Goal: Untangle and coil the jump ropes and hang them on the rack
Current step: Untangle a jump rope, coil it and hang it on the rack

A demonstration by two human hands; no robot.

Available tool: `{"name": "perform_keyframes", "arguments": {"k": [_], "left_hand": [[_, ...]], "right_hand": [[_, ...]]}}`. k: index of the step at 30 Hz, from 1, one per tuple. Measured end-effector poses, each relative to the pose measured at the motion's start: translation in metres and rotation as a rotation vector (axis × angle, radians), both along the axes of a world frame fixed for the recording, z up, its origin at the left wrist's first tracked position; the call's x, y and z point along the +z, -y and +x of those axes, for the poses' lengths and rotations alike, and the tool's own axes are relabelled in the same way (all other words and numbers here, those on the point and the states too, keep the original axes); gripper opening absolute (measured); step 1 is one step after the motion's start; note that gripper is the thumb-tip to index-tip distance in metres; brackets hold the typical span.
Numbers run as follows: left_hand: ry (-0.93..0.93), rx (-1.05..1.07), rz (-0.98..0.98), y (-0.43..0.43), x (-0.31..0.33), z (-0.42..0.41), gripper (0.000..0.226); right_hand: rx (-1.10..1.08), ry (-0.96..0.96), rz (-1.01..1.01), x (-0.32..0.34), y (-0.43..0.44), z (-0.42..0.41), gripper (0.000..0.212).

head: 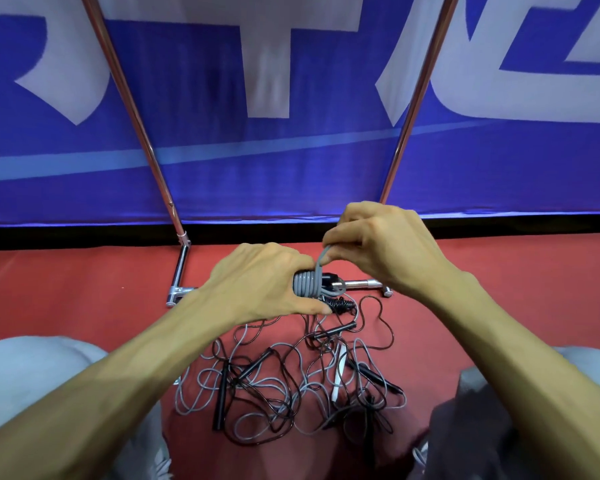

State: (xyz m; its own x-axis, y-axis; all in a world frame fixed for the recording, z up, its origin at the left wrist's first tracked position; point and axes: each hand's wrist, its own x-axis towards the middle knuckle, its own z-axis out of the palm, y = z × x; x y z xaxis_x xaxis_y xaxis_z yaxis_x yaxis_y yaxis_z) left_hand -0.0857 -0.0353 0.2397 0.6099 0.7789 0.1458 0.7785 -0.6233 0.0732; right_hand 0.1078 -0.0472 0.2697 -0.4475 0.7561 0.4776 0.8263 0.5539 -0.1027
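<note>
Pinching the grey free end, the fingers (340, 233) of your right hand (371, 244) are clamped on it just above the coiled jump rope (305, 285). Your left hand (257, 282) grips that coil at frame centre, curled round the wraps. If your pull slackens, the last turns could spring loose, so tuck it tight. Below, the tangled ropes (291, 386) lie loose on the red floor (84, 271), in no container I can see. The rack (132, 98) poles rise behind.

Illumination bright and even. Banner (205, 168) behind the rack (132, 98) shows blurred white lettering. Rack poles splay outward from wide-angle distortion. Glints on its chrome base; floor (84, 271) before it sharp.
</note>
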Motion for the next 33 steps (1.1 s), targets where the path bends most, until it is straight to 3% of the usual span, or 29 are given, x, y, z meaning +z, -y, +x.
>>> {"name": "perform_keyframes", "arguments": {"k": [7, 10, 14, 18, 25, 28, 33], "left_hand": [[0.155, -0.032, 0.007, 0.003, 0.002, 0.001, 0.065], [0.315, -0.033, -0.043, 0.005, 0.004, -0.001, 0.055], [0.617, 0.045, -0.110, 0.002, 0.005, -0.004, 0.042], [0.786, 0.110, -0.225, -0.003, 0.011, -0.008, 0.042], [0.732, 0.177, -0.175, -0.007, 0.006, -0.009, 0.034], [0.756, 0.208, -0.194, -0.008, 0.006, -0.008, 0.032], [0.940, 0.250, -0.334, -0.005, 0.018, -0.008, 0.014]], "right_hand": [[-0.003, -0.089, -0.205, -0.007, -0.013, 0.014, 0.029], [0.039, -0.120, -0.265, -0.012, -0.017, 0.014, 0.041], [0.063, -0.185, -0.364, -0.017, -0.019, 0.007, 0.028], [0.048, -0.233, -0.502, -0.020, -0.015, -0.004, 0.022], [0.029, -0.308, -0.569, -0.014, -0.009, -0.006, 0.021], [0.033, -0.465, -0.592, -0.013, -0.006, -0.009, 0.017], [0.077, -1.021, -0.615, -0.005, 0.006, -0.017, 0.022]]}}
